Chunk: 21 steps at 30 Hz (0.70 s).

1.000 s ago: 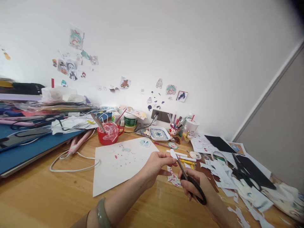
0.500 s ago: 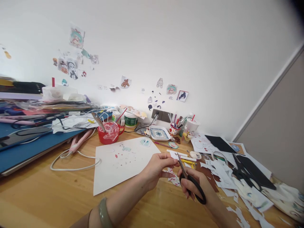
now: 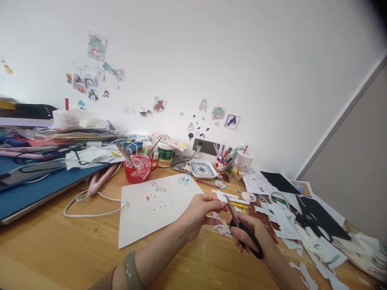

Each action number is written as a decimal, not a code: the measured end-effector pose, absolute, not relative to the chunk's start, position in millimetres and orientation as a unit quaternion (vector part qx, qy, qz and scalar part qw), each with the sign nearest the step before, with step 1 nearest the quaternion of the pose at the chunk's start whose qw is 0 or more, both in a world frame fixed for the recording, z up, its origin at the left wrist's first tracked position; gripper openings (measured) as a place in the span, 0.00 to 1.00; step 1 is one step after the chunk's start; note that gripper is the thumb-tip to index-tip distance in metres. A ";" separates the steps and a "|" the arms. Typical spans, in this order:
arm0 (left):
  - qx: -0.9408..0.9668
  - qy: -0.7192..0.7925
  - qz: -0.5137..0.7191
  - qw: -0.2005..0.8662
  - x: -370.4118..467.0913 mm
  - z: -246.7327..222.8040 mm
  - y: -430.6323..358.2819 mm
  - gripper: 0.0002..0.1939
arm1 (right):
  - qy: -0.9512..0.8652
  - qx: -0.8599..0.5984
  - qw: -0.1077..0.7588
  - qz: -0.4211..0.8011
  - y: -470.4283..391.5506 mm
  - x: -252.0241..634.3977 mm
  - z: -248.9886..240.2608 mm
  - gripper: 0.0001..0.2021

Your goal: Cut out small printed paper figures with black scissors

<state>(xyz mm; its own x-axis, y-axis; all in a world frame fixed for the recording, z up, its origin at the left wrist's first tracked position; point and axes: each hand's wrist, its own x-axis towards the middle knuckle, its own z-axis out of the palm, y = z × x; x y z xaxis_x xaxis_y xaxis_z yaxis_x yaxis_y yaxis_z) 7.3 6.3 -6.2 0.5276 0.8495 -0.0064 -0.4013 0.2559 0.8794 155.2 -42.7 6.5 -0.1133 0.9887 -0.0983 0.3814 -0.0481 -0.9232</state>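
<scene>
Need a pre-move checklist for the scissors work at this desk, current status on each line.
1. White paper piece held: ok, pinched in the fingertips of the left hand.
2. Black-handled scissors in grip: ok, right hand is on the handles.
3. Left fingertips well away from the blades: not ok, the blade tips sit right beside them.
4. Outline to follow on the piece: cannot tell, too small to make out.
5. Red mug away from the blades: ok, it stands beyond the large white sheet.
6. Spare scissors apart from both hands: ok, they lie among papers on the right.
</scene>
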 end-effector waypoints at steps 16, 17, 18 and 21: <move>0.448 0.264 0.423 0.742 6.5 -5.4 8.2 0.11 | -0.595 -0.570 0.349 0.446 -47.3 153.8 10.7 0.09; 0.448 0.264 0.423 0.742 6.6 -5.1 8.0 0.11 | -0.597 -0.567 0.351 0.446 -47.1 154.2 10.7 0.09; 0.448 0.265 0.423 0.742 6.6 -4.8 7.9 0.11 | -0.600 -0.564 0.352 0.446 -47.0 154.5 10.9 0.09; 0.445 0.270 0.422 0.742 6.3 -3.9 7.8 0.11 | -0.600 -0.561 0.352 0.449 -47.6 154.5 11.6 0.09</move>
<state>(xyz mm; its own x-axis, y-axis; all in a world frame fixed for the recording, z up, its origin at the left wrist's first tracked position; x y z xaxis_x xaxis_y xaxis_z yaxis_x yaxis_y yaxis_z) 6.3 7.8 -3.9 0.4973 0.8672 -0.0244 -0.3865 0.2466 0.8887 154.5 -47.6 11.6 -0.1232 0.9891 -0.0809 0.3560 -0.0321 -0.9339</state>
